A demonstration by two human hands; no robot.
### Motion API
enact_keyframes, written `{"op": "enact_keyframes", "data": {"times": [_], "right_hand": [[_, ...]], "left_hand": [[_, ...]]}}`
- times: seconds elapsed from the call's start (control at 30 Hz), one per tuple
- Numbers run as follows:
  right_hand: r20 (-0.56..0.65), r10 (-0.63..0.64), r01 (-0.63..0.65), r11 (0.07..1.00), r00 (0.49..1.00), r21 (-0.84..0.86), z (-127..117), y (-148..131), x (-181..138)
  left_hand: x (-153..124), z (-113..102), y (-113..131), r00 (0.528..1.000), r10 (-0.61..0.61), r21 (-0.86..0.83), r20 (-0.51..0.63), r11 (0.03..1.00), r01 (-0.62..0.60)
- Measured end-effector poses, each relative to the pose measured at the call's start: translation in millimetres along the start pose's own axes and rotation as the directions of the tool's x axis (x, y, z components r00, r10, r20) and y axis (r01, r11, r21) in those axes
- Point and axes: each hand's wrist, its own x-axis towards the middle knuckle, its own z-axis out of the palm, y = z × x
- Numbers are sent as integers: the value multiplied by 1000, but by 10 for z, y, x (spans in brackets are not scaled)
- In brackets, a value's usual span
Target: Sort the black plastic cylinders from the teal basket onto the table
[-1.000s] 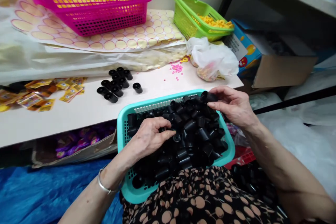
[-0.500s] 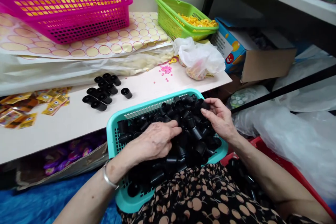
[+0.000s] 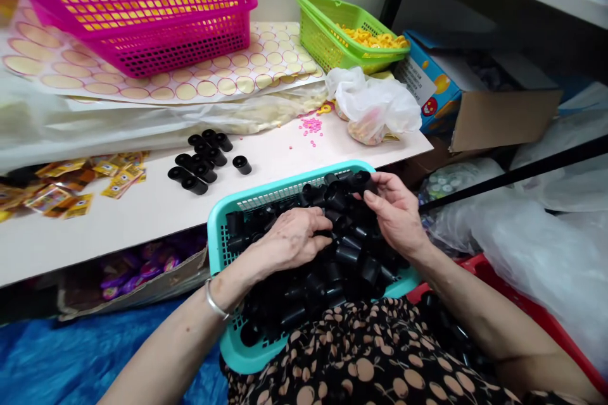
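Observation:
A turquoise basket (image 3: 223,202) on my lap is heaped with short, hollow black plastic cylinders (image 3: 349,250). Inside it, my left hand (image 3: 297,237) reaches over the heap, thumb and fingers closing at the end of one cylinder (image 3: 338,220). At the far right corner my right hand (image 3: 398,212) grips another black cylinder (image 3: 361,181) between thumb and fingers; its far fingers are partly hidden. On the white table beyond, a cluster of upright black cylinders (image 3: 203,161) stands together, with a single cylinder (image 3: 242,165) a little apart to their right.
Magenta baskets (image 3: 190,31) and green baskets (image 3: 323,38) with yellow pieces stand at the back. Small printed packets (image 3: 71,186) lie left, pink beads (image 3: 311,126) and a white plastic bag (image 3: 380,104) farther right. A blue carton (image 3: 418,85) and a black bar (image 3: 513,174) border the right side.
The view has shifted, so the table things appear farther right. My left hand has moved slightly toward my right hand, its fingers now at a cylinder. My right hand still holds its cylinder.

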Motion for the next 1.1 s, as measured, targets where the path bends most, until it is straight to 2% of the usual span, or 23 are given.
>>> {"op": "enact_keyframes", "data": {"times": [0.13, 0.27, 0.4, 0.5, 0.57, 0.67, 0.73, 0.83, 1.1], "right_hand": [[11, 64, -63, 995, 998, -81, -168, -91, -38], [50, 142, -129, 972, 989, -199, -233, -132, -122], [155, 138, -96, 963, 978, -251, -211, -164, -178], [210, 72, -14, 964, 975, -265, -200, -186, -183], [245, 19, 54, 957, 969, -286, -195, -202, -173], [326, -46, 172, 913, 944, -370, -173, -225, -151], [387, -82, 259, 864, 918, -432, -141, -235, -138], [453, -115, 347, 810, 884, -472, -70, -244, -122], [561, -162, 472, 749, 812, -466, 51, -263, -69]], "left_hand": [[34, 120, -26, 1000, -20, 126, -21, 992, 22], [72, 190, 57, 993, -112, 247, 23, 963, 103], [126, 222, 103, 994, -108, 283, -11, 953, 107], [113, 196, 57, 993, -87, 161, -75, 982, 98], [68, 156, 12, 985, -132, -62, -113, 990, 126], [-29, 89, -44, 950, -289, -416, -115, 883, 218], [-88, 58, -67, 924, -359, -530, -131, 813, 241], [-138, 37, -86, 905, -387, -557, -177, 797, 232], [-153, 6, -58, 894, -418, -475, -163, 827, 301]]}}
